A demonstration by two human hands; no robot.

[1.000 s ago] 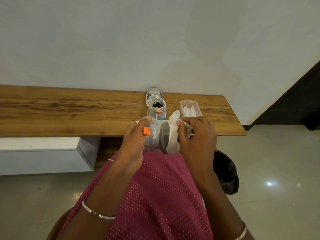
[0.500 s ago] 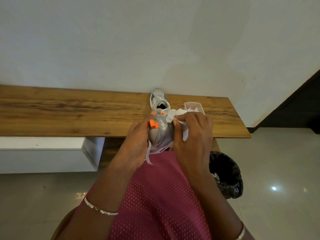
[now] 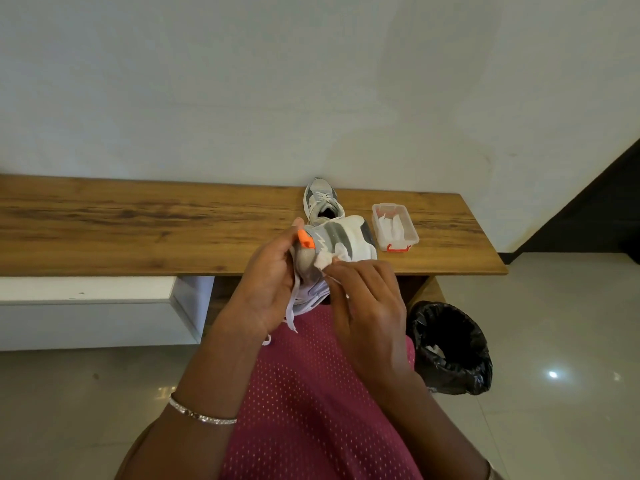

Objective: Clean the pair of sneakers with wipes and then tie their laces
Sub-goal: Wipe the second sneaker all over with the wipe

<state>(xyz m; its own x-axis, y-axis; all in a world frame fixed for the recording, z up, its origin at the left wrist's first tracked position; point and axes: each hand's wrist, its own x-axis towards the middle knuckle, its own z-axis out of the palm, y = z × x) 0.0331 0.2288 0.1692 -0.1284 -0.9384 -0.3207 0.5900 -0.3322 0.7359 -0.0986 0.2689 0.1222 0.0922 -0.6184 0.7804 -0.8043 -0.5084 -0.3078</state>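
Note:
My left hand (image 3: 268, 282) grips a grey and white sneaker (image 3: 341, 242) with an orange heel tab, held over my lap at the bench's front edge. Its loose laces hang below my palm. My right hand (image 3: 367, 299) pinches a crumpled white wipe (image 3: 325, 259) against the sneaker's side. The second grey sneaker (image 3: 320, 200) stands on the wooden bench (image 3: 138, 230) just behind, toe toward the wall, laces loose.
A clear plastic box of wipes (image 3: 394, 226) with red clasps sits open on the bench, right of the sneakers. A bin lined with a black bag (image 3: 450, 348) stands on the tiled floor at my right. A white drawer unit (image 3: 97, 310) is under the bench at left.
The held sneaker has been turned so its side faces me. My right hand slid lower with the wipe, uncovering the wipes box. The view shifted slightly.

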